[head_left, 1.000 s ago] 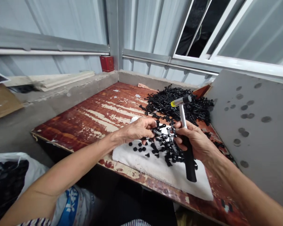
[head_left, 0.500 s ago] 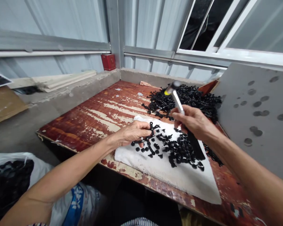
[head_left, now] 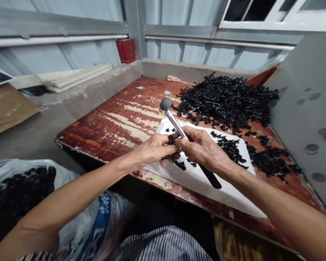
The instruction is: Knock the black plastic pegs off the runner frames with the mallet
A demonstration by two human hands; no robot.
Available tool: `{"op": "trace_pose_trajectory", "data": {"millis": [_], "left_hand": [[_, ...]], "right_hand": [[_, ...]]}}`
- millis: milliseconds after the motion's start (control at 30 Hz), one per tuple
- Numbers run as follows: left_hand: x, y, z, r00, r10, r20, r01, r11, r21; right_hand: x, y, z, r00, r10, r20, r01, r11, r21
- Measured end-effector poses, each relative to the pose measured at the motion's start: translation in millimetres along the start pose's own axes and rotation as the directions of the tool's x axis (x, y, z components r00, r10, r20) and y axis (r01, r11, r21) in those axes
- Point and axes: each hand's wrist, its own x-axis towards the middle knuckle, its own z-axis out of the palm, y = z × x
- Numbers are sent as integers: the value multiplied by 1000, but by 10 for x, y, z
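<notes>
My right hand [head_left: 203, 149] grips a small hammer [head_left: 176, 125] with a silver shaft, a black handle and a rounded head that points away to the upper left. My left hand [head_left: 152, 149] pinches a black plastic sprue piece [head_left: 176, 161] right beside the right hand, over the near left part of a white cloth [head_left: 228, 188]. Small loose black plastic parts [head_left: 230, 148] lie scattered on the cloth to the right of my hands.
A big heap of black plastic sprues [head_left: 225, 98] sits at the back of the worn red wooden board [head_left: 111, 123]. A grey panel [head_left: 306, 108] stands at the right. A white sack of black parts [head_left: 16, 192] is at lower left. A red box [head_left: 126, 50] rests on the ledge.
The hammer came down from its raised position and its head now points left. Both hands moved together at the cloth's near left. The camera tilted down and the loose parts now lie further right.
</notes>
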Motion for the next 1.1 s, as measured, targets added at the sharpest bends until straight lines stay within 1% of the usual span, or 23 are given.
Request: {"op": "trace_pose_trajectory", "data": {"millis": [100, 200, 267, 367, 433, 533, 600, 700, 800, 1100], "left_hand": [[-87, -28, 12, 996, -75, -45, 77, 996, 42], [-209, -56, -11, 990, -130, -54, 134, 987, 83], [-290, -91, -46, 981, -181, -65, 186, 980, 78], [-349, -187, -108, 964, -251, -93, 252, 968, -2], [-331, -265, -143, 956, -280, -88, 274, 959, -79], [-250, -356, -173, 947, -314, -64, 300, 940, -165], [-193, -391, -181, 941, -335, -55, 319, 927, -197], [-136, -418, -184, 934, -357, -21, 343, 912, -225], [-118, -427, -183, 935, -354, -1, 344, 910, -231], [-110, -379, -167, 923, -385, -15, 375, 906, -196]], "right_hand": [[-60, 56, 36, 1000, 18, 25, -17, 999, -51], [-151, 87, 54, 998, 62, 29, -59, 994, -93], [-229, 98, 62, 994, 111, -2, -111, 991, -74], [-375, 131, 55, 976, 194, -96, -193, 981, 27], [-492, 176, 39, 960, 239, -147, -227, 969, 95], [-685, 260, 20, 943, 276, -185, -254, 958, 131], [-805, 313, 18, 935, 295, -198, -270, 952, 142], [-938, 374, 24, 925, 329, -187, -300, 939, 166], [-1002, 412, 27, 920, 344, -190, -313, 934, 175], [-1059, 560, 20, 925, 337, -175, -309, 936, 169]]}}
